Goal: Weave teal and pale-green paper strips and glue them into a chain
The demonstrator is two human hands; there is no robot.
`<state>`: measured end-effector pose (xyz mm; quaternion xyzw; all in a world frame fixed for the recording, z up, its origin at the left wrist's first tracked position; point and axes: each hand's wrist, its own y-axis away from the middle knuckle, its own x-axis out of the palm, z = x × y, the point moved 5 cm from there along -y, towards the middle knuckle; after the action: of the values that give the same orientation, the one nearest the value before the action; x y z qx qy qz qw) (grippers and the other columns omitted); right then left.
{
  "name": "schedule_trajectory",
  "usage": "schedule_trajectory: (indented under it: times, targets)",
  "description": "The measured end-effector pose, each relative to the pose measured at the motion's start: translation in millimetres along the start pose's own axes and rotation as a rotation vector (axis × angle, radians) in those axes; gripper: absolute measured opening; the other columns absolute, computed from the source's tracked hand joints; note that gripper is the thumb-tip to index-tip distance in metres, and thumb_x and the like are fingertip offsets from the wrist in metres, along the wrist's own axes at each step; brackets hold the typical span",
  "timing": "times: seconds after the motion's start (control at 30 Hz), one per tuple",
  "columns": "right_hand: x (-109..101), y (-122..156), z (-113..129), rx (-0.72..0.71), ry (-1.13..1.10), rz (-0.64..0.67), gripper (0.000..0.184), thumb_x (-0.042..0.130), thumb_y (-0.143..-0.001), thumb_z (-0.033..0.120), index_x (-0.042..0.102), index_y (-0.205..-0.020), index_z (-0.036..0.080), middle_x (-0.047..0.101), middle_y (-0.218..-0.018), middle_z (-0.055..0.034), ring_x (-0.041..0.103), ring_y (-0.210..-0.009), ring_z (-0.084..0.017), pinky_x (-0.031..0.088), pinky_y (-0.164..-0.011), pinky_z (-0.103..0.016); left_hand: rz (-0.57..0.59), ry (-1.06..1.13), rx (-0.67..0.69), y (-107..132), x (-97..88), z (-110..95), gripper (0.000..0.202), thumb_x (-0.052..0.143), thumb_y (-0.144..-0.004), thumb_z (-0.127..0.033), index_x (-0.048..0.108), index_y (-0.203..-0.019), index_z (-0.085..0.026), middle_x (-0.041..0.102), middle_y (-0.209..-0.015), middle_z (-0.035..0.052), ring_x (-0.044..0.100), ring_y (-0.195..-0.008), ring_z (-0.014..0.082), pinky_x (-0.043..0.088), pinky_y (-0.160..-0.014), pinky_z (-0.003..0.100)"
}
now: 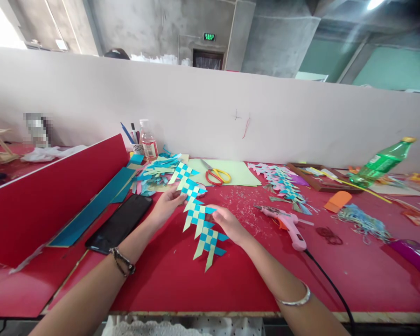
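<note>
A long woven paper strip (197, 212), checkered in blue and pale yellow-green with pointed ends along both sides, slants over the red tabletop in front of me. My left hand (170, 204) grips its left edge near the upper part, thumb on top. On the right edge, about halfway down, my right hand (227, 223) pinches it between thumb and fingers; the fingertips behind the paper are hidden. The strip's lower end hangs free toward me. Behind it lie scissors (217, 176) with red and yellow handles, on pale green paper sheets (241, 173).
A pink glue gun (283, 221) with a black cord lies right of my hands. A black phone (119, 223) lies at left beside an upright red board (56, 196). Finished woven strips (283, 182), a green bottle (381, 163) and a clear bottle (149, 140) stand or lie farther back.
</note>
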<state>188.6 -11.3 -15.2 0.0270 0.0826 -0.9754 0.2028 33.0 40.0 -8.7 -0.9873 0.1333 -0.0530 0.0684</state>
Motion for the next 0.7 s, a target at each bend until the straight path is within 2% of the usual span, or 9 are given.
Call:
schedule_trajectory:
  times: [0.13,0.23,0.43,0.57,0.7]
  targets:
    - [-16.4,-0.7,0.2,-0.027,0.058,-0.249,0.040,0.035,-0.080,0.050,0.059,-0.083,0.018,0.057,-0.069,-0.0019,0.052,-0.058,-0.011,0.042,-0.057,-0.024,0.030,0.023,-0.035,2.6,1.0,2.3,0.022,0.061,-0.067,-0.030,0.053,-0.082,-0.016,0.052,-0.069,-0.0047,0.049,-0.058,0.0055,0.041,-0.062,0.019]
    - [-27.9,-0.3,-1.7,-0.017,0.111,-0.384,0.033,0.046,-0.075,0.046,0.060,-0.078,0.016,0.055,-0.061,-0.0004,0.050,-0.052,-0.011,0.041,-0.054,-0.024,0.082,-0.008,-0.076,5.4,6.6,3.3,0.024,0.061,-0.067,-0.032,0.055,-0.082,-0.015,0.054,-0.069,-0.0031,0.048,-0.054,0.0056,0.040,-0.058,0.019]
    - [-32.7,0.6,-9.9,0.103,0.103,-0.395,0.028,0.060,-0.063,0.042,0.057,-0.066,0.015,0.057,-0.054,-0.0007,0.052,-0.047,-0.012,0.041,-0.050,-0.025,0.205,-0.125,-0.069,9.8,20.0,2.6,0.027,0.061,-0.066,-0.036,0.057,-0.081,-0.014,0.059,-0.065,-0.0012,0.051,-0.051,0.0084,0.041,-0.056,0.021]
    - [-33.0,2.3,-3.6,0.043,0.161,-0.433,0.033,0.051,-0.070,0.047,0.053,-0.059,0.017,0.050,-0.047,0.0025,0.046,-0.040,-0.009,0.038,-0.045,-0.022,0.202,-0.154,-0.060,11.7,22.4,1.7,0.027,0.062,-0.064,-0.038,0.058,-0.075,-0.014,0.060,-0.064,-0.0010,0.051,-0.050,0.0091,0.041,-0.055,0.022]
    - [-34.0,1.6,-4.8,0.058,0.132,-0.446,0.044,0.039,-0.075,0.054,0.054,-0.060,0.016,0.051,-0.046,0.0007,0.046,-0.038,-0.009,0.038,-0.044,-0.023,0.197,-0.147,-0.067,12.7,23.9,1.4,0.030,0.064,-0.061,-0.041,0.058,-0.074,-0.015,0.060,-0.062,-0.0008,0.053,-0.052,0.0109,0.042,-0.056,0.023]
